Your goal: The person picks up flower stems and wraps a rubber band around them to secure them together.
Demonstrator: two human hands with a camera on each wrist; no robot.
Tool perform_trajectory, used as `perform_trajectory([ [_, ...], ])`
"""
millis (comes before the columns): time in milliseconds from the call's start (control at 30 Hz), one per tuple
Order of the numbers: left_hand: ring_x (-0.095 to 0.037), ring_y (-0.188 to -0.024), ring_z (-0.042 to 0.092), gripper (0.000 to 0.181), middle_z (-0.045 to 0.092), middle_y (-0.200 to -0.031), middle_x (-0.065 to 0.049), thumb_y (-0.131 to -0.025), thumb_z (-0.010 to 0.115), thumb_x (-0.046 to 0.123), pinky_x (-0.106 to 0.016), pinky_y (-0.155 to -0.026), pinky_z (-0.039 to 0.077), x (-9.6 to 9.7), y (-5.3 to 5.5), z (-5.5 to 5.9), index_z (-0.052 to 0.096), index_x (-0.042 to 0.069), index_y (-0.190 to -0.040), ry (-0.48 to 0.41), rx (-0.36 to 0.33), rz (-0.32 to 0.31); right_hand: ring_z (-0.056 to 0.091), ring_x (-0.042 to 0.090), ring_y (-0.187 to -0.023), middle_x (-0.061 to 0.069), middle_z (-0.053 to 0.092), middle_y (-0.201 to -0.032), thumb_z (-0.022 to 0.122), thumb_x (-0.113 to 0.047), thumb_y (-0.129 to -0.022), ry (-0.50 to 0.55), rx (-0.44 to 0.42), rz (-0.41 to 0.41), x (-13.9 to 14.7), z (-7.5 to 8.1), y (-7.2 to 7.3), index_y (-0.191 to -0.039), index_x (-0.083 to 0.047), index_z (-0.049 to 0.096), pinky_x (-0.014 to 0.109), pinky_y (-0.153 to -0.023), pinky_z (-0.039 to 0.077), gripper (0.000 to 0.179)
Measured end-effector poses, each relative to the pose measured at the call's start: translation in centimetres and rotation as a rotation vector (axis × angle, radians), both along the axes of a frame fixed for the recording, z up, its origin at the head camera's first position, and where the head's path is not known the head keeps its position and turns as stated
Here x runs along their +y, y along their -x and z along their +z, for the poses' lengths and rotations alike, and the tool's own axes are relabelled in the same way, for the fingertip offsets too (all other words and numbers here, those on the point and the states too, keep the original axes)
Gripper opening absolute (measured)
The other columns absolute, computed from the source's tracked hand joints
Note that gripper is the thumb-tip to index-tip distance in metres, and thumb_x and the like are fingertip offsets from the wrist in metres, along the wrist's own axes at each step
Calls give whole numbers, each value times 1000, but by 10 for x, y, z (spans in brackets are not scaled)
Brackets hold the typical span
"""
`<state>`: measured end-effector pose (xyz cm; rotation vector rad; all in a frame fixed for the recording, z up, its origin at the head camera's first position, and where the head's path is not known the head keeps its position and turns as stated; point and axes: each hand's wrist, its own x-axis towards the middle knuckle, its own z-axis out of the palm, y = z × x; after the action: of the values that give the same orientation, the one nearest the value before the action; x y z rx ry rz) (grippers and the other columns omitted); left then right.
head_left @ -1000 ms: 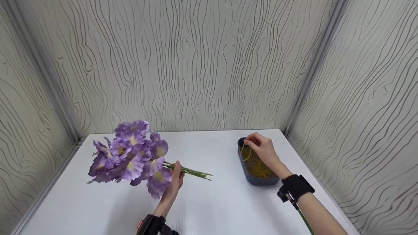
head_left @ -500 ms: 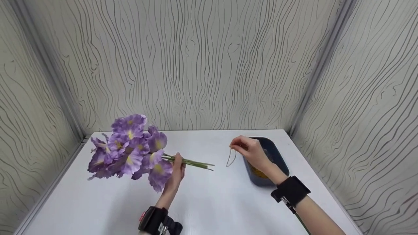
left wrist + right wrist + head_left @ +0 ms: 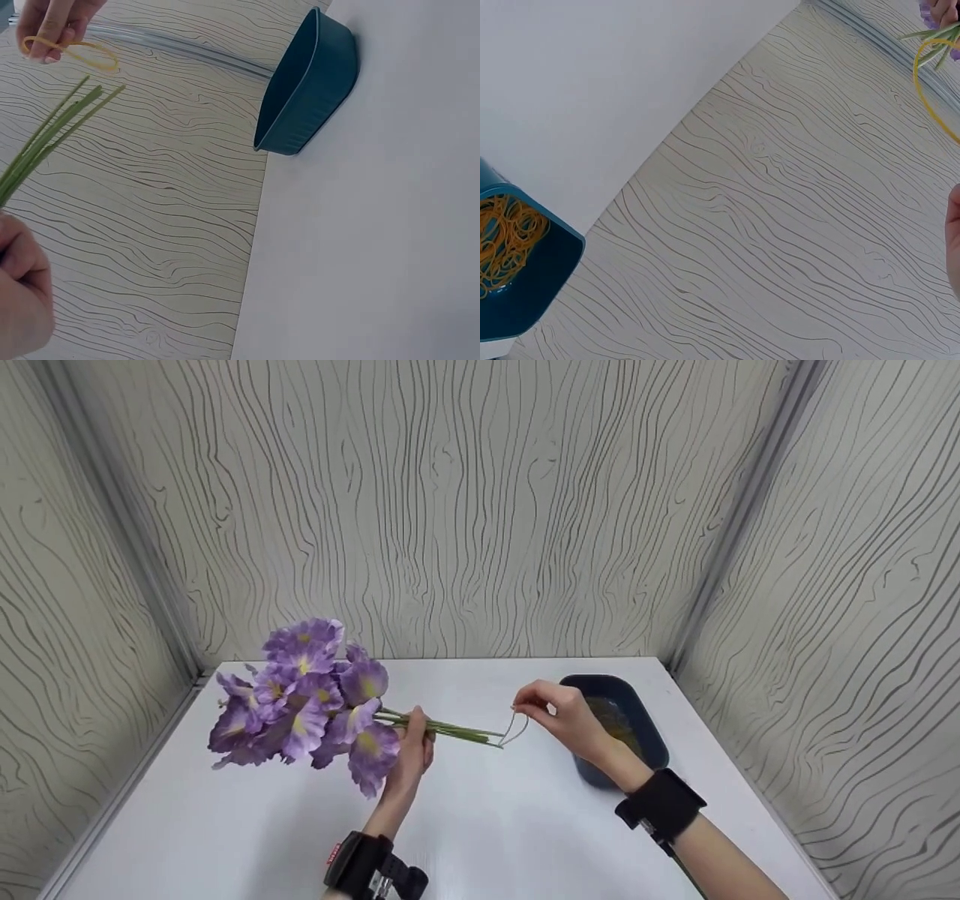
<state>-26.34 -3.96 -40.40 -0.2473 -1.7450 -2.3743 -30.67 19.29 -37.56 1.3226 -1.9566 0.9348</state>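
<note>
My left hand (image 3: 409,750) grips the green stems (image 3: 457,730) of a bunch of purple artificial flowers (image 3: 307,705), blossoms to the left, stem ends to the right. Between thumb and fingertips, my right hand (image 3: 562,716) pinches a thin yellow rubber band (image 3: 517,729), which hangs as a loop by the stem tips. In the left wrist view the rubber band (image 3: 82,54) appears just beyond the stem ends (image 3: 67,120), with a small gap. In the head view they overlap, and whether they touch I cannot tell.
Behind my right hand a dark blue plastic box (image 3: 660,735) stands on the white table (image 3: 480,825). Several yellow rubber bands (image 3: 510,236) lie inside it. Patterned panels (image 3: 450,510) rise at the back and both sides.
My right hand has carried the rubber band from above the box leftward to the stem ends. My left hand still holds the flowers, having shifted only slightly in view.
</note>
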Motion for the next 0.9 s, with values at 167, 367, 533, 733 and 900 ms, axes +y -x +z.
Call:
perform_trajectory([
  [167, -3, -30, 29, 45, 33, -38, 0, -99, 29, 9, -16, -31, 22, 2, -1, 0, 36, -17, -63, -42, 9, -70, 53, 14, -60, 8, 60, -77, 67, 18, -69, 7, -6, 10, -2, 0, 1, -84, 1, 61, 19, -52, 41, 23],
  [367, -4, -30, 28, 46, 33, -38, -1, -99, 31, 9, -17, -30, 22, 5, -4, 0, 40, -5, -56, -23, 24, -122, 57, 14, -66, 8, 61, -80, 66, 11, -75, 12, -9, -3, -1, -2, 5, -88, -2, 62, 21, -56, 45, 18],
  [533, -5, -30, 28, 47, 33, -39, -1, -99, 31, 10, -17, -30, 23, 8, -7, -2, 39, -9, -57, 5, 29, -147, 58, 16, -68, 9, 61, -80, 65, 12, -76, 24, -40, -3, -9, 4, 1, -87, 0, 61, 22, -58, 47, 17],
  [733, -4, -30, 29, 45, 34, -38, -2, -99, 30, 9, -17, -30, 23, 15, -9, -4, 43, 1, -56, 27, 9, -183, 57, 20, -61, 12, 59, -76, 62, 13, -78, 29, -81, 27, -31, 23, -17, -86, 5, 58, 23, -55, 47, 12],
  [900, -3, -29, 28, 47, 32, -37, -1, -99, 30, 9, -17, -30, 22, 20, -12, -4, 42, -2, -55, 25, -9, -200, 56, 20, -59, 11, 58, -73, 62, 17, -75, 31, -109, 51, -49, 30, -22, -85, 5, 57, 24, -54, 48, 16],
])
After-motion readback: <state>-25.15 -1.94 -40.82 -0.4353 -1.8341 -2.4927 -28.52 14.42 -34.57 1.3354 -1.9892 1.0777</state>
